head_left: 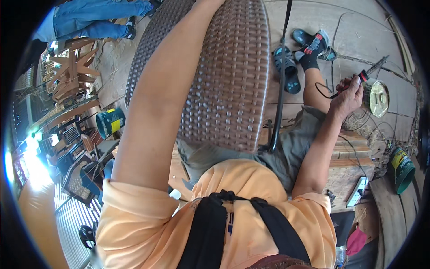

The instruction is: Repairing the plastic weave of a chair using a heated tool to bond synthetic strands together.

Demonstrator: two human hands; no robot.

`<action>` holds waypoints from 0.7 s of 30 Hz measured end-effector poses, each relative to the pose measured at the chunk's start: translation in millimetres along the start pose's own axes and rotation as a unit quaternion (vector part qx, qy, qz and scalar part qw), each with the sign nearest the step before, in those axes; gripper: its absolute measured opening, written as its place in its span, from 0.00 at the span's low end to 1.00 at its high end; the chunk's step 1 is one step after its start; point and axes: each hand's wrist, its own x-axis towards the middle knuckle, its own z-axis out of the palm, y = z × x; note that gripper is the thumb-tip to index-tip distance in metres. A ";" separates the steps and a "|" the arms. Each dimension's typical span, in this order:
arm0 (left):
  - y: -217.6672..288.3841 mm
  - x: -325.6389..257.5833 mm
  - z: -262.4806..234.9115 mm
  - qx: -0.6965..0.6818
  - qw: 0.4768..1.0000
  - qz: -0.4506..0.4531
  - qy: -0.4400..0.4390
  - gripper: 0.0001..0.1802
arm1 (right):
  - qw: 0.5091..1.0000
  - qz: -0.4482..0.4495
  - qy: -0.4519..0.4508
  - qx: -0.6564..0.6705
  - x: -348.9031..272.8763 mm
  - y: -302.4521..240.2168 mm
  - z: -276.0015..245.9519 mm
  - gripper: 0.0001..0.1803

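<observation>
A large brown woven wicker piece [224,85], curved like a furniture panel, rests over my lap and rises to the top edge. My left arm stretches across it, and only the start of my left hand [209,2] shows at the upper edge; its fingers are out of view. Out to the right, my right hand [350,95] is closed round the red-and-black handle of a corded soldering iron [363,75]. Its metal tip points up and right, away from the wicker. Just beside this hand stands a round metal tin [378,98].
A thin black bar [281,85] rises along the wicker's right side. Sandals [287,69] lie near my foot. A white power strip [357,192] and a green bucket [403,170] are at right. Another green bucket [110,123] and stacked wooden furniture [74,74] stand left, below another person's legs [94,20].
</observation>
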 end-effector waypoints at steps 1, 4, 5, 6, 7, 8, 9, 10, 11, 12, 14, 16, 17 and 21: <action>4.7 -1.0 -3.4 -0.011 1.000 0.000 -0.004 0.32 | 1.000 0.010 0.000 -0.022 -1.2 6.5 -4.3 0.13; 4.5 7.1 -3.4 0.001 0.999 0.002 -0.034 0.32 | 0.999 0.039 0.000 -0.010 -3.7 5.8 -7.3 0.14; 5.9 9.6 -3.7 -0.007 1.000 0.029 -0.011 0.33 | 0.999 0.047 -0.001 0.005 -2.1 7.6 -6.3 0.14; 8.4 14.9 -5.0 0.007 0.999 0.010 -0.038 0.33 | 0.999 0.038 -0.006 0.006 0.9 14.3 -9.5 0.14; 8.3 16.6 -5.3 0.008 0.999 0.013 -0.039 0.33 | 0.999 0.041 -0.012 0.005 0.6 17.3 -10.1 0.14; 8.4 19.2 -5.8 0.011 0.999 0.011 -0.041 0.33 | 0.999 0.050 -0.015 0.002 -0.4 21.7 -11.9 0.14; 8.3 22.2 -6.1 0.013 0.999 0.009 -0.044 0.34 | 0.998 0.058 -0.018 -0.001 -1.1 25.2 -13.5 0.15; 11.1 24.9 -7.2 0.016 0.998 0.001 -0.054 0.34 | 0.998 0.054 -0.017 0.001 -1.9 23.6 -12.3 0.15; 12.0 28.0 -6.7 0.013 0.998 0.006 -0.054 0.34 | 0.999 0.050 -0.013 0.001 -2.2 22.3 -12.6 0.15; 11.6 31.3 -4.9 0.021 0.999 0.009 -0.049 0.34 | 0.999 0.049 -0.021 0.004 -1.9 21.5 -12.9 0.14; 12.0 36.4 -3.1 0.027 0.999 0.019 -0.037 0.34 | 0.998 0.041 -0.038 0.002 -3.1 17.0 -9.6 0.14; 11.2 39.6 -0.4 0.016 0.999 0.008 -0.044 0.35 | 0.999 0.039 -0.034 -0.001 -7.4 14.0 -8.9 0.13; 10.2 43.1 2.0 0.014 0.999 0.016 -0.035 0.35 | 0.999 0.042 -0.034 -0.006 -8.1 14.5 -6.7 0.13; 7.4 51.0 6.1 0.023 0.999 0.010 -0.028 0.34 | 0.997 0.052 -0.050 0.004 -13.8 15.9 -0.8 0.12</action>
